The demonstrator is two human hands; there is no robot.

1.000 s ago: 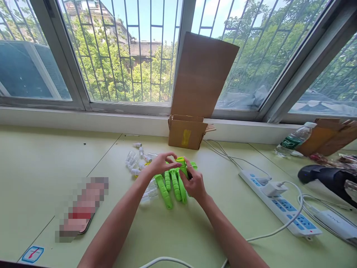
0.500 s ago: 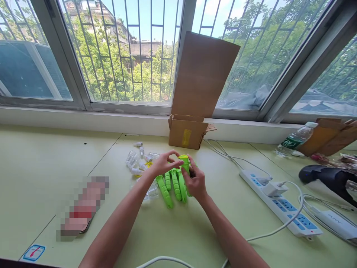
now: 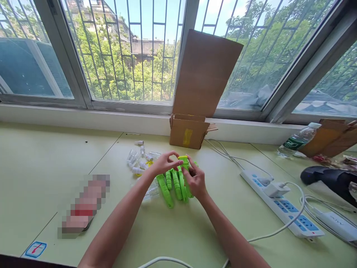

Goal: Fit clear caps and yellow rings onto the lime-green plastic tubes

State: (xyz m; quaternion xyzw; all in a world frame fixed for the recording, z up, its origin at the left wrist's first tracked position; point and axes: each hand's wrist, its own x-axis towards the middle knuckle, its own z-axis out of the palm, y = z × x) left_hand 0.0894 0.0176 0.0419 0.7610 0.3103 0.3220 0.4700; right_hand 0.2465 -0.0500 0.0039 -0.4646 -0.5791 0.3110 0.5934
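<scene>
My right hand (image 3: 196, 181) is wrapped round a bright green plastic handle (image 3: 183, 163) held upright, a yellow ring at its top. From the left, my left hand (image 3: 166, 163) bends its thumb and forefinger against the handle's upper end. Under and in front of both hands lie several more green handles (image 3: 176, 185) side by side on the table, partly covered by my fingers. Just left of my left hand are clear plastic tubes (image 3: 132, 158), small white-and-clear caps (image 3: 137, 171) and a yellow piece (image 3: 149, 163).
Behind my hands a cardboard box (image 3: 187, 131) stands against the sill with its flap raised. To the right are a white power strip (image 3: 281, 204) with cables, a water bottle (image 3: 298, 141) and a black device (image 3: 326, 176). A blurred-out phone-like object (image 3: 85, 206) lies at left.
The view has shifted slightly. Both hands stay on the same green handle, with barely any visible movement of the fingers.
</scene>
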